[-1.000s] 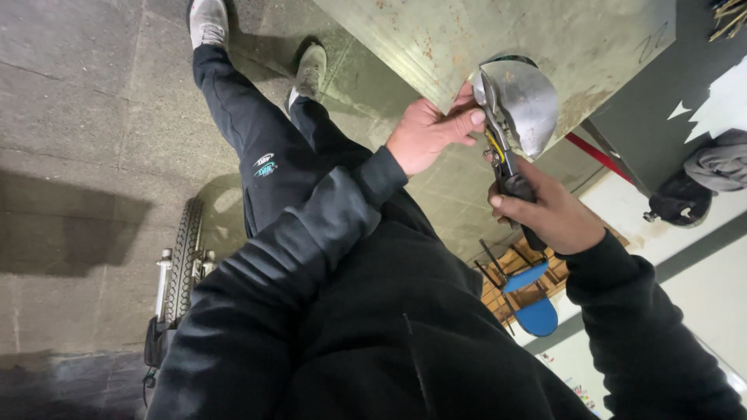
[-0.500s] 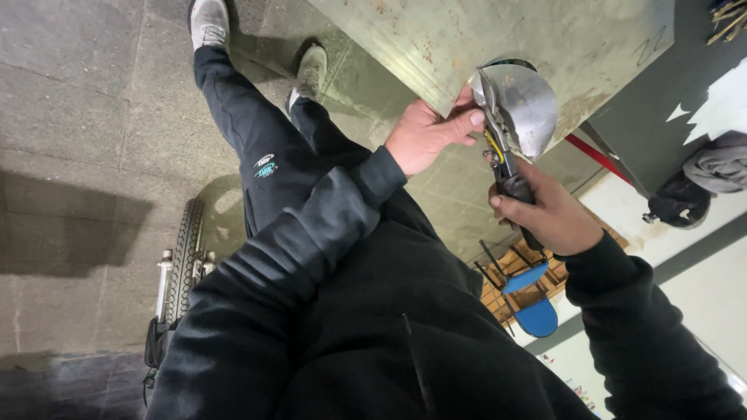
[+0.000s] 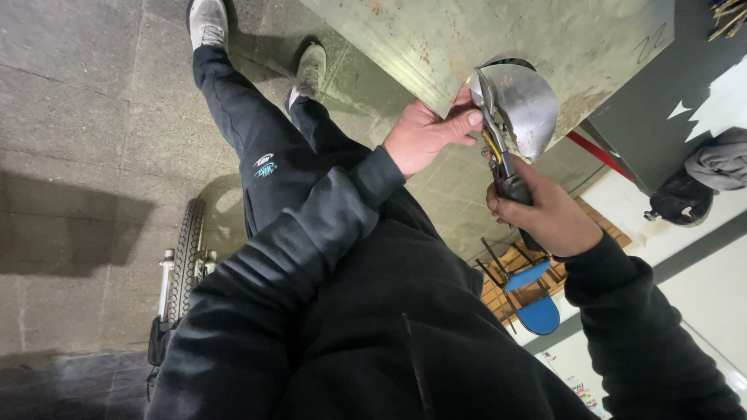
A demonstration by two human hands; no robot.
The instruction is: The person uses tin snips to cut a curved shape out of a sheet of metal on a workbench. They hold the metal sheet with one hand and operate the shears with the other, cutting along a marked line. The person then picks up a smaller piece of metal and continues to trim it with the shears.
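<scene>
- Step in hand looked like snipping: right hand was closed around the handles of the tin snips, blades at the curved metal piece.
- Left hand pinched that piece's edge, thumb on top, at 9 o'clock of the blades.
- Piece sat against the rusty metal surface, at 12 o'clock.
- Next squeeze likely needed the piece held steady.
- No containers visible.

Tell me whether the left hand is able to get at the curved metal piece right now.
Yes, it seems so: the left hand already grips the edge of the curved metal piece with nothing between them, while the right hand holds the snips against it.
</scene>
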